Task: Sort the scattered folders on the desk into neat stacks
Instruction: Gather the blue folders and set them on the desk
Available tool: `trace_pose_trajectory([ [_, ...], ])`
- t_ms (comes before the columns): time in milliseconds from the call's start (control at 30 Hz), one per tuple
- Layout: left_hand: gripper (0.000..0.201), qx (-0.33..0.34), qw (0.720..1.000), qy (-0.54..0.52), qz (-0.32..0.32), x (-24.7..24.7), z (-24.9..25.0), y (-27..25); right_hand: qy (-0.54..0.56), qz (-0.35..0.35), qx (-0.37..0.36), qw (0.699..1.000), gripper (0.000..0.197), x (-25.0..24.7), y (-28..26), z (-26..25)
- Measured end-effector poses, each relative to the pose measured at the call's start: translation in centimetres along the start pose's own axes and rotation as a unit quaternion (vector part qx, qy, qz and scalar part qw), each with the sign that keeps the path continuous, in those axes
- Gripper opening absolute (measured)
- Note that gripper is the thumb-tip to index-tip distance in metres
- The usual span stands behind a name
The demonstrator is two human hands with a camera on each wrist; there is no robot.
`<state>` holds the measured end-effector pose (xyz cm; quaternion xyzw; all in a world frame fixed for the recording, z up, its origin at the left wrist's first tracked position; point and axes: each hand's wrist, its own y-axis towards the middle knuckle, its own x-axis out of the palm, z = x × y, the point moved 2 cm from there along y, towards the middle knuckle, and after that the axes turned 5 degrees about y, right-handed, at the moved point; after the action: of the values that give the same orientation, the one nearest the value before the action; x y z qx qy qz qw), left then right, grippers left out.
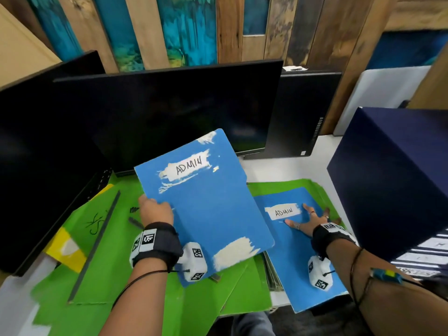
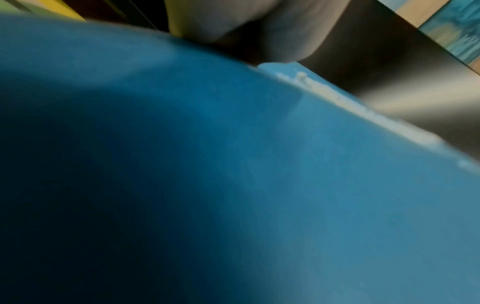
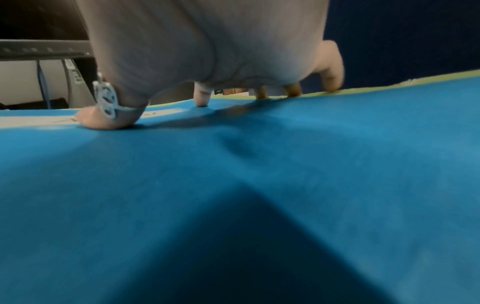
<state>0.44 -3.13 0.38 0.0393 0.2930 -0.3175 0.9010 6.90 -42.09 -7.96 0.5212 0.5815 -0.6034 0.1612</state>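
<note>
My left hand (image 1: pixel 155 209) grips the left edge of a blue folder (image 1: pixel 206 204) labelled ADMIN and holds it tilted above the desk; that blue folder (image 2: pixel 259 185) fills the left wrist view. A second blue ADMIN folder (image 1: pixel 298 258) lies flat at the right on a stack of green folders (image 1: pixel 315 187). My right hand (image 1: pixel 308 219) presses on it with spread fingers (image 3: pixel 202 96); the blue folder (image 3: pixel 233 185) spreads under the palm. Green folders (image 1: pixel 169 294) lie scattered across the left and middle of the desk.
A yellow folder (image 1: pixel 65 251) pokes out at the left. Dark monitors (image 1: pixel 157 112) stand along the back, with another black screen (image 1: pixel 36 154) at the left. A navy box (image 1: pixel 392 175) stands close to my right hand. The white desk (image 1: pixel 286 168) shows behind the folders.
</note>
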Motion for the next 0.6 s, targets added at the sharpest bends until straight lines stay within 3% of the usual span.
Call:
trace_pose_trajectory([
  [133,0.020,0.033,0.994,0.042,-0.094,4.0,1.8,-1.7,0.041,0.004,0.005,0.999,0.091,-0.9,0.9,0.5],
  [200,0.021,0.052,0.985,0.073,-0.147,7.1,2.0,-2.8,0.117,-0.001,0.002,0.993,0.074,-2.3,1.4,0.8],
  [300,0.019,0.063,0.969,0.094,-0.220,11.7,1.5,-3.9,0.250,0.032,0.035,0.967,0.068,-4.2,2.8,1.6],
  [367,0.033,0.060,0.962,0.096,-0.250,13.9,0.9,-4.6,0.319,0.031,0.045,0.946,0.082,-3.7,4.6,3.0],
  [433,0.037,0.059,0.948,0.060,-0.306,15.6,0.4,-5.8,0.335,0.003,0.056,0.941,0.121,-1.9,8.6,5.1],
  [467,0.036,0.062,0.936,0.047,-0.344,16.2,0.2,-6.6,0.363,0.003,0.065,0.929,0.130,-1.1,10.4,6.0],
  [533,0.036,0.068,0.907,0.032,-0.415,17.6,0.0,-8.7,0.377,-0.002,0.078,0.923,0.110,-0.5,11.6,6.5],
  [600,0.045,0.066,0.894,0.026,-0.442,19.5,-0.2,-10.0,0.397,-0.008,0.086,0.914,0.110,-1.2,9.6,5.7],
])
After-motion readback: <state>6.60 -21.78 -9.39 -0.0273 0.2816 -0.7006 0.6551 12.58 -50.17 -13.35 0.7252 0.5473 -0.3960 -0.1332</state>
